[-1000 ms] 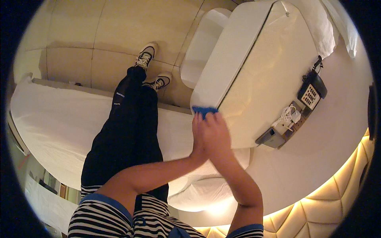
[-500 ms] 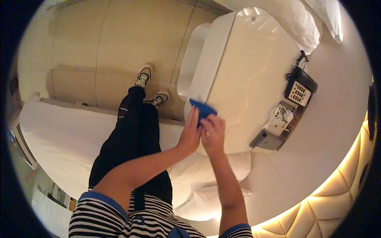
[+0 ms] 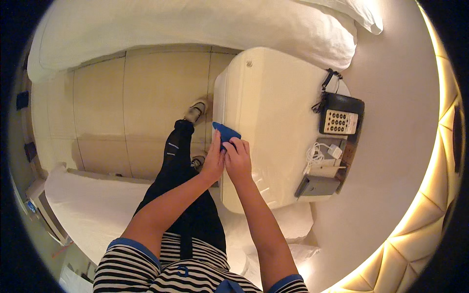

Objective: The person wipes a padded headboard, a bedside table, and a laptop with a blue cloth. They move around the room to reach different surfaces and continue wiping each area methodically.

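Note:
A folded blue cloth (image 3: 227, 133) is gripped in both hands, over the near left edge of a cream bedside table (image 3: 278, 107). My left hand (image 3: 213, 162) is closed on the cloth's left side, its fingers pointing away from me. From the right, my right hand (image 3: 238, 159) pinches the cloth with bent fingers. The two hands meet below the cloth, and part of it is hidden behind the fingers. Whether the cloth touches the tabletop, I cannot tell.
Along the table's right side are a black corded telephone (image 3: 342, 113), a white cable with a charger (image 3: 316, 155) and a grey box (image 3: 320, 186). White beds (image 3: 171, 22) flank the table on the far and near sides. Tiled floor (image 3: 100, 107) lies to the left.
My view has turned, so the bedside table sits further left in it and more of the far bed shows. Both hands keep hold of the cloth, and my feet have shifted.

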### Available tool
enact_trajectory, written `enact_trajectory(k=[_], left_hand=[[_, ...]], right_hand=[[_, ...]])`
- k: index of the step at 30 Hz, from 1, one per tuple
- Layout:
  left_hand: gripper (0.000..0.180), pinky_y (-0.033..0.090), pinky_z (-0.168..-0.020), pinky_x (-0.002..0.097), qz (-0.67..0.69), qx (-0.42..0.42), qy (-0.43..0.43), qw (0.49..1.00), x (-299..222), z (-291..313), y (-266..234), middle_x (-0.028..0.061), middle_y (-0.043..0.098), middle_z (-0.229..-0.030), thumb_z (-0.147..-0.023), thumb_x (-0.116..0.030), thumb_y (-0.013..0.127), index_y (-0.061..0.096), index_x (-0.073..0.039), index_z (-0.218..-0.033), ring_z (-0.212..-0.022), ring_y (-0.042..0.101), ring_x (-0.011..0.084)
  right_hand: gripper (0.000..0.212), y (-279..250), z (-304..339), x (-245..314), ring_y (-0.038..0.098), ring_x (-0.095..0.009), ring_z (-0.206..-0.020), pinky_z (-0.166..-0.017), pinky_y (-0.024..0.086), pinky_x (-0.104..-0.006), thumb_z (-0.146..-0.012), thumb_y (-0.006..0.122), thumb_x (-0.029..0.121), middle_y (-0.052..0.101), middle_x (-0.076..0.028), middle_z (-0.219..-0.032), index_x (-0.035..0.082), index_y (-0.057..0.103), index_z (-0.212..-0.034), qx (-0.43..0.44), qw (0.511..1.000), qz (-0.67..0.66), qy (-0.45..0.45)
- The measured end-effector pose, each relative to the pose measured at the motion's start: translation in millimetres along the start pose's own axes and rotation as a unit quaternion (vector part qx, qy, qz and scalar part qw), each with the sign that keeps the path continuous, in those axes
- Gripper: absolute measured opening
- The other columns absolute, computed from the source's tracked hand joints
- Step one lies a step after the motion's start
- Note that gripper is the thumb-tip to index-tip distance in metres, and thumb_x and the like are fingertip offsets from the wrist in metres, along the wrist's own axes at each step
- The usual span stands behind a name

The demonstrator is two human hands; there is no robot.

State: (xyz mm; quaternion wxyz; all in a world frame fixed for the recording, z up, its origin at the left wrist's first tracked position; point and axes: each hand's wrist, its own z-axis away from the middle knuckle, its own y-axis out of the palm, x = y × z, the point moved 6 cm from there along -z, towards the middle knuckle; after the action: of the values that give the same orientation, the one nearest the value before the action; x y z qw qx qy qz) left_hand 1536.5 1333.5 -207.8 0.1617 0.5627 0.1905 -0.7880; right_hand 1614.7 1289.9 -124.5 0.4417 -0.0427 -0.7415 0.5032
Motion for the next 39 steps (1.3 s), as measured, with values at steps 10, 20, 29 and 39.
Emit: enact_trajectory(k=[10,20,29,39], left_hand=[[0.053,0.023,-0.107,0.0377,0.023,0.005,0.011,1.000,-42,-169,-37,0.0214,0.027,-0.142,-0.089,-0.001,0.039,0.020,0.003,-0.139,-0.131,0.028,0.0350],[0.042,0.039,-0.093,0.0384,-0.379,0.107,0.248,0.885,-149,-298,20,0.0148,0.051,-0.121,-0.083,-0.014,0.054,0.047,-0.002,-0.122,-0.111,0.047,0.0312],[0.038,0.047,-0.084,0.0403,-0.311,0.351,0.165,0.868,-163,-359,191,0.0127,0.058,-0.113,-0.084,-0.021,0.052,0.051,-0.007,-0.119,-0.102,0.056,0.0305],[0.051,0.028,-0.104,0.0453,-0.410,0.262,0.343,0.804,-150,-296,37,0.0102,0.041,-0.136,-0.079,-0.016,0.056,0.045,-0.010,-0.128,-0.127,0.036,0.0285]], right_hand=[[0.032,7,-166,-28,0.049,-0.034,-0.091,-0.080,0.044,-0.0393,-0.066,0.059,-0.006,0.052,-0.015,-0.098,0.002,0.058,-0.096,-0.012,1.000,-0.014,-0.001],[0.034,-44,-228,-111,0.048,-0.036,-0.098,-0.086,0.041,-0.0419,-0.068,0.055,-0.007,0.052,-0.017,-0.105,0.002,0.057,-0.101,-0.114,0.981,0.053,0.148],[0.040,-135,-212,-220,0.045,-0.037,-0.107,-0.093,0.035,-0.0441,-0.072,0.053,-0.004,0.052,-0.018,-0.112,0.003,0.053,-0.110,-0.162,0.933,0.191,0.257],[0.035,-38,-184,-110,0.048,-0.038,-0.101,-0.091,0.038,-0.0457,-0.071,0.056,0.000,0.052,-0.019,-0.108,0.001,0.054,-0.105,-0.137,0.948,0.056,0.280]])
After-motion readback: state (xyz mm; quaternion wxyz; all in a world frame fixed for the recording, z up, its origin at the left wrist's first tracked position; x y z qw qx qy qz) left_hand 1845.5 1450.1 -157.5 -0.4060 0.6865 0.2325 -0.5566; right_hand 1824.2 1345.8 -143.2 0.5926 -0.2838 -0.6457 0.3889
